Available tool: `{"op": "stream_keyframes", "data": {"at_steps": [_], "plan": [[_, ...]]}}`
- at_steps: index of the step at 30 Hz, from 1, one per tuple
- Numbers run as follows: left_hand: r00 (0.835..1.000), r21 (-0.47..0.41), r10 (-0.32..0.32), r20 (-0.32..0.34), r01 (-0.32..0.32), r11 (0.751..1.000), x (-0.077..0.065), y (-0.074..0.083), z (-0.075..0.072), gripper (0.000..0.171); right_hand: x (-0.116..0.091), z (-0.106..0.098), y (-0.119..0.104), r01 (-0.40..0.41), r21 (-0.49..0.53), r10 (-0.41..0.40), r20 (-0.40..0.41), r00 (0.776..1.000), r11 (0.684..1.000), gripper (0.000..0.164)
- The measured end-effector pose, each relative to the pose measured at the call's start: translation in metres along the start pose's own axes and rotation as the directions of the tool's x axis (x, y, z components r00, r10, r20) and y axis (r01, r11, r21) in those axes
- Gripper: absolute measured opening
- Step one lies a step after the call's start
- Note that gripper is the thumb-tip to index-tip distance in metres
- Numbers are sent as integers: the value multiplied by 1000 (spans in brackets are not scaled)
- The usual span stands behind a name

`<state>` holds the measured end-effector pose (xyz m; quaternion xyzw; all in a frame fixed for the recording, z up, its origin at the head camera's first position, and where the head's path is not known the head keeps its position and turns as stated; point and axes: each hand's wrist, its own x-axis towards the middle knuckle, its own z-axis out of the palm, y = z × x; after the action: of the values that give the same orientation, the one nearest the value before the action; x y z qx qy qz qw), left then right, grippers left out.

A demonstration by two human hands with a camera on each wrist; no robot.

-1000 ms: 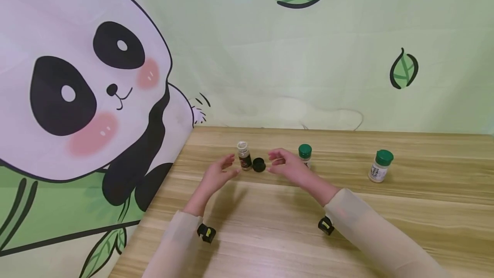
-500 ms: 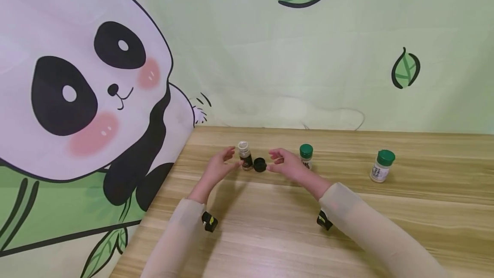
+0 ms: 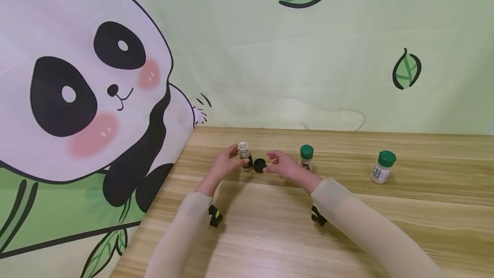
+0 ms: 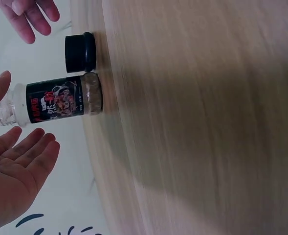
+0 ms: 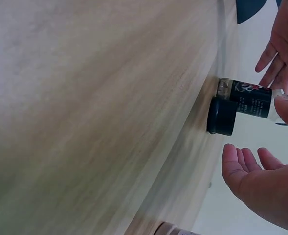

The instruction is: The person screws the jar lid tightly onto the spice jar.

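Note:
A small clear seasoning bottle [image 3: 245,156] with a black label stands upright and uncapped on the wooden table. My left hand [image 3: 224,165] is around its left side, fingers behind and thumb in front. In the left wrist view, the relaxed fingers [image 4: 38,147] and the thumb lie on either side of the bottle [image 4: 55,101], not clenched. Right beside the bottle sits its black cap [image 3: 260,165], hollow side up. My right hand [image 3: 286,165] is at the cap's right with loosely bent fingers; the right wrist view shows a gap between its fingertips and the cap [image 5: 223,116].
A green-capped shaker [image 3: 306,156] stands just behind my right hand, and another green-capped shaker [image 3: 383,167] farther right on the table [image 3: 270,226]. A cloth backdrop [image 3: 247,55] with a panda and leaves hangs along the table's back and left edges.
My left hand has moved right and closer, its thumb now overlapping the bottle. My right hand has come slightly left, toward the cap. Bottle and cap stay in place.

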<state>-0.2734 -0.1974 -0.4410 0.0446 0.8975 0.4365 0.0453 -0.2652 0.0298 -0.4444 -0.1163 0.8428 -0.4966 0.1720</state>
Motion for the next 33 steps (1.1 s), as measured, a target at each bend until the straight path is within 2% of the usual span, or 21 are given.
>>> {"op": "stream_keyframes", "data": {"at_steps": [11, 19, 24, 33], "plan": [[1000, -43, -15, 8, 16, 999, 8, -2, 5, 71, 16, 6, 1, -18, -66, 19, 16, 1000, 998, 68], [1000, -40, 13, 8, -13, 999, 14, -8, 7, 63, 23, 11, 5, -22, -52, 23, 17, 1000, 998, 71], [999, -7, 33, 16, -33, 999, 14, -8, 7, 50, 27, 14, 6, -12, -87, 13, 12, 1000, 996, 70], [999, 5, -1, 34, 1, 1000, 15, -8, 9, 43, 31, 20, 3, -11, -123, 10, -7, 1000, 992, 70]]}}
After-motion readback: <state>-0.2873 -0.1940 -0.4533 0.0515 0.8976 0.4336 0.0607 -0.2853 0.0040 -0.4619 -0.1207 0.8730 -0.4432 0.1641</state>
